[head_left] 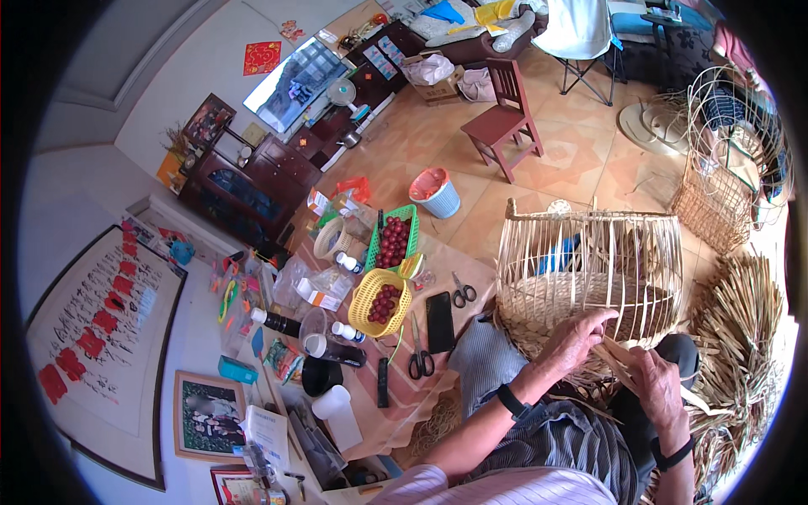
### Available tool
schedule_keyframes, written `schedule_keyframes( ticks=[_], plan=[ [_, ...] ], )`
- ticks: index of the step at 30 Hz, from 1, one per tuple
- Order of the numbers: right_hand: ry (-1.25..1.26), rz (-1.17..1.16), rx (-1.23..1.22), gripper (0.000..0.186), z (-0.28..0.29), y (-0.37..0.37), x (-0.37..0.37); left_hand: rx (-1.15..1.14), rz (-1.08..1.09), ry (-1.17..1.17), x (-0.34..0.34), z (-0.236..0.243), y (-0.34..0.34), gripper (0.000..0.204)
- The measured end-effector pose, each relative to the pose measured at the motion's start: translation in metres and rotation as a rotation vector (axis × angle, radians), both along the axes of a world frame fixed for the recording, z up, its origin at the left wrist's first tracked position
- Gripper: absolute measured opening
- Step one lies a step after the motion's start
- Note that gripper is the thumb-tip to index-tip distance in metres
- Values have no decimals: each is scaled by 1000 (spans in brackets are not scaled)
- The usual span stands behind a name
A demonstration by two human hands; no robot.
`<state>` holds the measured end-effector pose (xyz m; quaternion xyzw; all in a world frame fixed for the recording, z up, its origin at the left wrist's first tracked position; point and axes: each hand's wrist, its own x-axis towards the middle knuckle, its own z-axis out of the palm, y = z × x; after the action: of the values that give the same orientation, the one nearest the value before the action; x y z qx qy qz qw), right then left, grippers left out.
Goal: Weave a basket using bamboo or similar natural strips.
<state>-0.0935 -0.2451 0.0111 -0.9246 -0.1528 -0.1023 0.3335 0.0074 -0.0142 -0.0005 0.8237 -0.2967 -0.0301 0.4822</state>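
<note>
A half-woven straw basket [562, 305] rests at my lap, its lower wall closely woven and its upright stakes open above. My left hand [579, 343] is closed at the basket's near side, its fingertips pinched by the stakes. Lower and to the right, my right hand [658, 389] grips a flat pale straw strip [619, 357], which runs up toward the left fingers. Whether the left fingers also hold this strip is hard to make out, since the hand hides the spot. Loose strip ends stick out past my right hand.
A large bundle of dry straw [741, 328] lies on the right. On the table at left are scissors [464, 290], a black phone [439, 322], a yellow basket [364, 305] and a green basket [411, 231] of red fruit. Beyond stand a bin [439, 202] and a wooden chair [498, 128].
</note>
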Motion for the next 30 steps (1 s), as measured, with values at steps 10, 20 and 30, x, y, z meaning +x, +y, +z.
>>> schedule_keyframes(
  ticks=[10, 20, 30],
  plan=[
    [-176, -300, -139, 27, -9, -2, 13, 172, -194, 225, 31, 14, 6, 17],
    [176, -183, 167, 33, -23, 45, -13, 358, -264, 291, 45, 38, 3, 17],
    [116, -88, -10, 17, 8, 67, -31, 309, -236, 316, 44, 29, 3, 17]
  ],
)
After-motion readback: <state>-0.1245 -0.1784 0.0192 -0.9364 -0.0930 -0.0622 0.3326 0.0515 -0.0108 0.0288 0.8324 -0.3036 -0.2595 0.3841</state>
